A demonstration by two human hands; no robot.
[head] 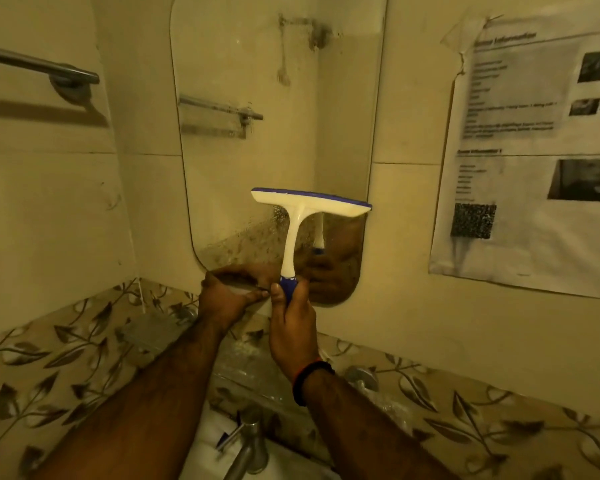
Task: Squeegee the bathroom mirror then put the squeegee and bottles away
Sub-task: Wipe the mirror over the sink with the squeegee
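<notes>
Squeegee point(302, 216): T-shaped, cream-white plastic head and neck with a blue rubber blade along the top edge and a blue grip at the base; held nearly upright, handle leaning slightly left, blade edge against the lower right part of the glass; its reflection shows just behind the neck. Mirror point(257, 140): tall wall-mounted pane with rounded corners; upper area fairly clear; lower band speckled with droplets and streaks, densest left of the squeegee neck near the bottom edge; bottles not visible.
</notes>
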